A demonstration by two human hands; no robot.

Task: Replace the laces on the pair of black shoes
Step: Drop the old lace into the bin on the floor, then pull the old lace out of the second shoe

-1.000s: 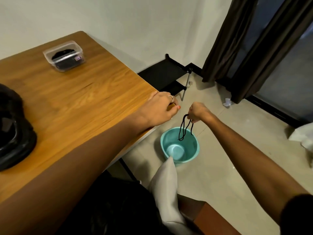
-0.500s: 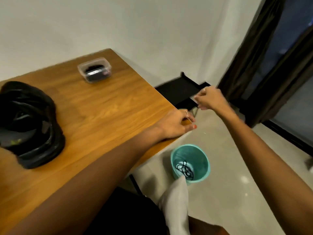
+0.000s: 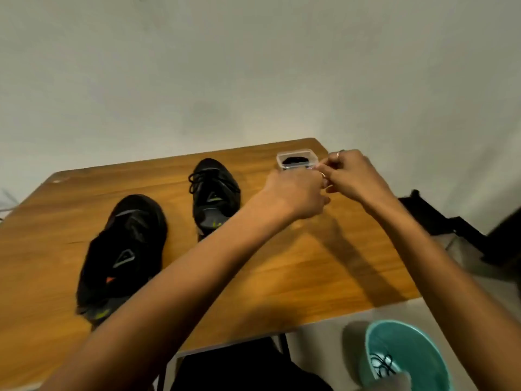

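Left hand [image 3: 293, 193]: fingers curled at the near side of the little clear box [image 3: 297, 160]; I cannot tell if it grips the box.
Right hand [image 3: 353, 176]: fingers bent, touching the left hand beside the box; I cannot tell if it pinches anything.
Box: far on the wooden counter [image 3: 324, 266], with something dark inside.
Shoes: near black shoe [image 3: 124, 255] has no lace; far shoe [image 3: 212, 193] is laced.
Old lace [image 3: 382, 365]: in the teal bowl [image 3: 417, 345] on the floor.
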